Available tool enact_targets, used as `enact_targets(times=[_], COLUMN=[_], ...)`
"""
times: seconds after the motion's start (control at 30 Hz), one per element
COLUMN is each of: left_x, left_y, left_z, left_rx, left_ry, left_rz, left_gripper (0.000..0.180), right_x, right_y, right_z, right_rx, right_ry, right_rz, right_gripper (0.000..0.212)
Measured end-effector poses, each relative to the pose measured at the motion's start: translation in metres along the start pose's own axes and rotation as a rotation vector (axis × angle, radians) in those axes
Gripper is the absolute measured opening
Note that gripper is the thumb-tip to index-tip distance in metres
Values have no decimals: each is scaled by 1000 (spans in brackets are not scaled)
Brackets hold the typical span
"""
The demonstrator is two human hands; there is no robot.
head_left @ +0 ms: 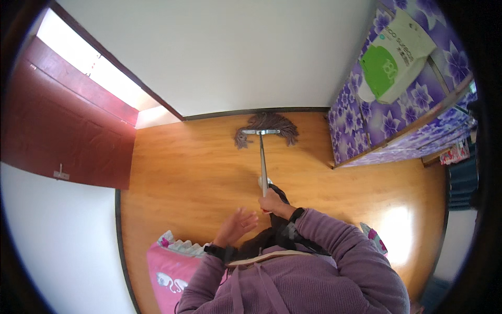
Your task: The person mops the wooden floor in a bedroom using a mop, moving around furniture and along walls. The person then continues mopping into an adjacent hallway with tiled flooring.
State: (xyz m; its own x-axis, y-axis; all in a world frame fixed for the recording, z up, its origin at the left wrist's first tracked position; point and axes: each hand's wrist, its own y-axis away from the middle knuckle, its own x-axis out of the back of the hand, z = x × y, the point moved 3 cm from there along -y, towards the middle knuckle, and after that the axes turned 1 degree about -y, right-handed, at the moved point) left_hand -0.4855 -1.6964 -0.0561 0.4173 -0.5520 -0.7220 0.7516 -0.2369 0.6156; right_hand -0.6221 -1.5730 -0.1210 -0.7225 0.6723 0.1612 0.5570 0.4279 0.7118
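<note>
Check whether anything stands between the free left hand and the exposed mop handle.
Nothing visible does: only wooden floor shows between the left hand and the mop handle beyond the right hand.

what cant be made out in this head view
In the head view:
Mop handle, gripped part: covered by the right hand.
Left hand: outline slightly blurred.
Pink cloth, full extent: hidden by the left sleeve, cut off by the lower edge.
Beyond the doorway: washed out by glare.

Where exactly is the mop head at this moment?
In the head view, the mop head lies on the wooden floor, above centre, close to the dark baseboard and left of the purple-flowered cabinet.
</note>
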Motion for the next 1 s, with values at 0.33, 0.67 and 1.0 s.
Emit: enact_targets(times=[0.33,0.67,1.0], left_x=[8,47,99], left_y=[-33,-73,-115], left_z=[75,187,160], left_rx=[-167,-233,-173], left_ry=[117,214,589], left_rz=[31,157,202], left_gripper=[42,54,46], right_x=[-43,-69,-88], right_y=[-80,-232,-231], right_z=[-104,-218,-168], right_rx=[354,388,409], right_ry=[580,903,767], right_rz=[-260,-495,-558], right_gripper=[36,26,45])
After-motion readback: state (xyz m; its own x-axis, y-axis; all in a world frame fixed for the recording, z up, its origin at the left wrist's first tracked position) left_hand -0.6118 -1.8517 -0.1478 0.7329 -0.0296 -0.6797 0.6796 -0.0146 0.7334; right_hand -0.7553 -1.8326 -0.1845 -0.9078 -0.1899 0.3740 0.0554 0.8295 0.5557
